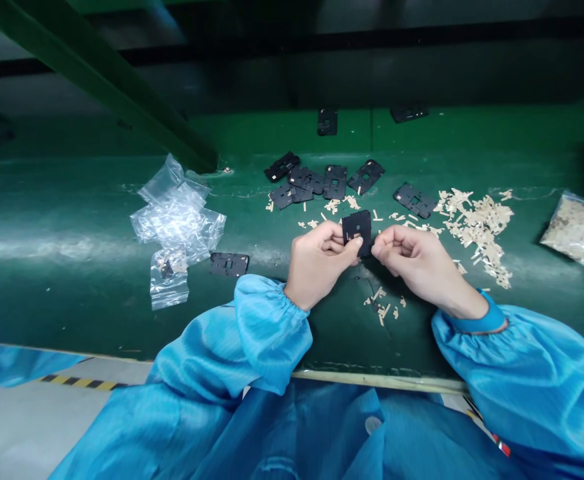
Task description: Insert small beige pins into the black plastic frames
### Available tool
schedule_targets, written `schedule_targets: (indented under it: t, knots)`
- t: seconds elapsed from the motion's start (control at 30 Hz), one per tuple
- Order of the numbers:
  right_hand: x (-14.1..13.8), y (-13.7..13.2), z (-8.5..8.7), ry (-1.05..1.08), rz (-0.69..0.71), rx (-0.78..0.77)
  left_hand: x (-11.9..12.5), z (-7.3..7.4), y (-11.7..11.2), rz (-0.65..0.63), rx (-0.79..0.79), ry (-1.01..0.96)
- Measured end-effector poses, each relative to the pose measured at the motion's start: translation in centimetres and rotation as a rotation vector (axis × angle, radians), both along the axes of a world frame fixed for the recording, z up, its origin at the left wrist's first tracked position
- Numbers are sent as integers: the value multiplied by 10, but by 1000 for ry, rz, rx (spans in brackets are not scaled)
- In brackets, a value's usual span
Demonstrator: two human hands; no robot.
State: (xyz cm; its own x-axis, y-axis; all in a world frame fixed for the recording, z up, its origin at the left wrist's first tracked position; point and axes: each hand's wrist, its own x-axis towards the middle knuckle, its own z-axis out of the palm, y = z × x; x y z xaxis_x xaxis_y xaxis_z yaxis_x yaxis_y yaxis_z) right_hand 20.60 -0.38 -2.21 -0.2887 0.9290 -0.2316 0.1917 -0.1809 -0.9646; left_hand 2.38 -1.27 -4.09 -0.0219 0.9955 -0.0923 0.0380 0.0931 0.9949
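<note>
My left hand (321, 260) is closed on a flat black plastic plate (356, 227) with small cut-outs, holding it upright above the bench between thumb and fingers. Close to the plate's right edge, my right hand (415, 260) is pinched, thumb against forefinger. Whatever lies between those fingertips is too small or hidden to make out. Beige small cut pieces (385, 310) are scattered on the bench below the hands. More black plates (335, 181) lie beyond them, some overlapping.
A large heap of beige pieces (479, 223) lies to the right, beside a clear bag of similar pieces (575, 227). Crumpled clear plastic bags (177, 213) lie left, near a single black plate (229, 264). A green beam (122, 87) slants down to the green bench (97, 287).
</note>
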Motion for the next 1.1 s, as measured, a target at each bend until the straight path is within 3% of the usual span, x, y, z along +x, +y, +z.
schedule_targets:
  t: [0.3,0.63,1.1]
  knots:
    - [1,0,-1,-51,-37,52,1,3,4,12,-46,-132]
    - [-6,-8,-12,-170,-119,249,0,3,3,-1,-21,-56]
    - [-9,-12,-13,-244,-122,279,-3,-2,-1,-4,30,101]
